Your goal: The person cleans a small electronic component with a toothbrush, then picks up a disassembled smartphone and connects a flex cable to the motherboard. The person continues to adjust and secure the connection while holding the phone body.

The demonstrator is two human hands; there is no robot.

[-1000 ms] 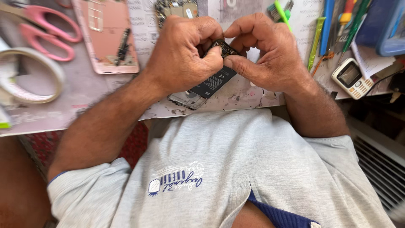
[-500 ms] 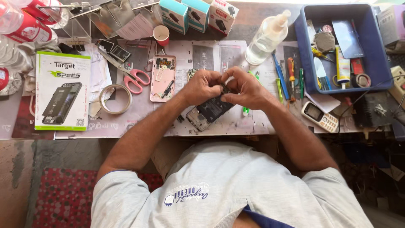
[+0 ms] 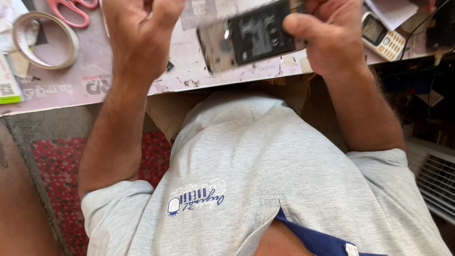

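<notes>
My right hand grips an opened phone by its right end. The phone's back is off, showing a black battery and a metal frame, and it hangs just above the table's front edge. My left hand is apart from the phone, to its left, with the fingers curled upward. The fingertips run out of the top of the picture, so whether they pinch anything is hidden. My grey shirt fills the lower half of the view.
On the pinkish table lie a roll of tape, red-handled scissors, a small keypad phone and the corner of a box. A red patterned mat lies on the floor at left, and a white grille is at right.
The view has closed in and tilted down. My left hand has come off the phone and moved left. My right hand alone now holds the phone, lifted nearer the table edge.
</notes>
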